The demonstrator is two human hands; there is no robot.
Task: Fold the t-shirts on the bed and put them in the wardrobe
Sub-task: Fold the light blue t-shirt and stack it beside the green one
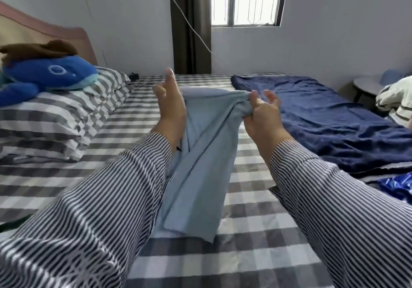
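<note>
T-shirt (200, 153) hides left hand's (170, 107) grip.

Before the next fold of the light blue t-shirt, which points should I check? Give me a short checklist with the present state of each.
1. Right hand holds the t-shirt: ok, it pinches a bunched top edge.
2. Left hand holds the cloth: cannot tell, its fingers look straight against the fabric.
3. T-shirt hangs flat: not ok, it drapes in long creases.
4. Bare checked bed under the t-shirt for laying it down: ok.
5. Navy blanket apart from the t-shirt: ok, it lies to the right.
6. Wardrobe within reach: cannot tell, it is out of view.
</note>
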